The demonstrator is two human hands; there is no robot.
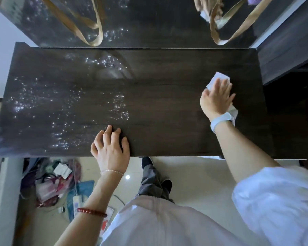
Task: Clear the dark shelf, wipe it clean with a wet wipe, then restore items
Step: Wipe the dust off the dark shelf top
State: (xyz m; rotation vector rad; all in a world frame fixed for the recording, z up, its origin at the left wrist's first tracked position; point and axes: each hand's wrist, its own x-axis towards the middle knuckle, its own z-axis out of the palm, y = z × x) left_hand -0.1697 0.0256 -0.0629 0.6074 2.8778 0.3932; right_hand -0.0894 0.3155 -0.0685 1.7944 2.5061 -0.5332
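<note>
Right hand [217, 98]: fingers straight, slightly spread, pressing a white wet wipe [219, 79] flat against the dark shelf [149, 103] near its right end; wipe corners protrude beyond fingertips and behind the wrist. Left hand [110, 148]: fingers bent, spread, tips resting on the shelf's front edge, approx. mid-length, holding nothing.

Status: shelf top cleared; wiping in progress. Left half shows glinting droplets, prob. moisture from the wipe, though the view is blurred. Remaining: finish wiping, then restore items. A pile of items [55, 181] lies on the floor below-left.

Shelf: flat, rectangular, dark wood-grain, semi-gloss. Wipe: thin, soft, crumpled.
</note>
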